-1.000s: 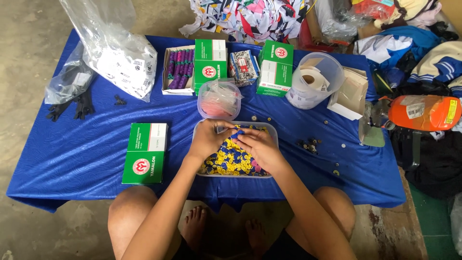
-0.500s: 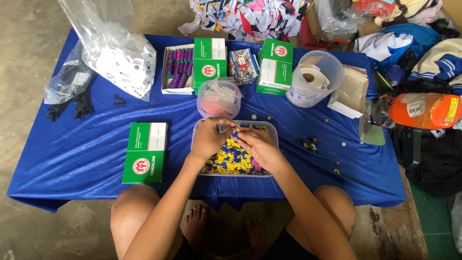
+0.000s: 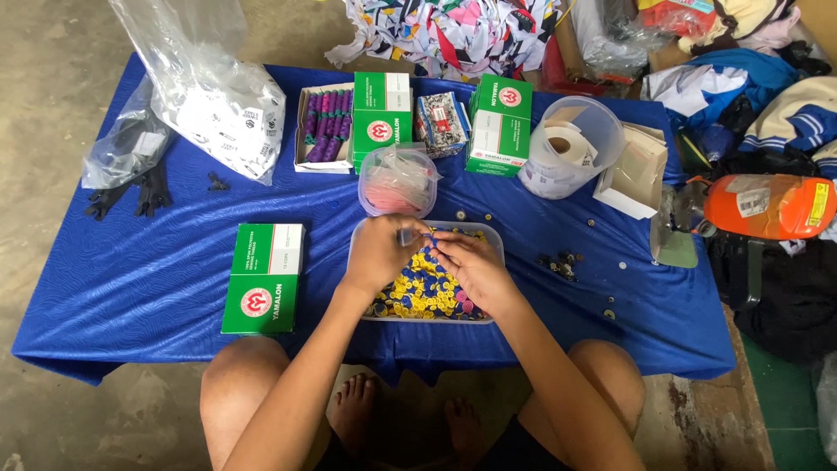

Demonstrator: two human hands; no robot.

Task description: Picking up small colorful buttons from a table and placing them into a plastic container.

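Both hands work over the clear tray point(image 3: 497, 240) of yellow and blue buttons point(image 3: 425, 292) mid-bench, the left hand point(image 3: 381, 253) with fingers pinched on one small piece, the right hand point(image 3: 471, 270) with fingers curled among the buttons, the tray seemingly still quite full.

Layout of the table point(image 3: 131, 288) and the items on it

A tray of buttons point(image 3: 425, 288) sits at near centre, both hands over it; a flat box point(image 3: 263, 277) lies to its left, loose buttons point(image 3: 558, 262) to its right, a lidded tub point(image 3: 398, 181) just beyond it, and upright boxes point(image 3: 381, 120) stand along the far edge.
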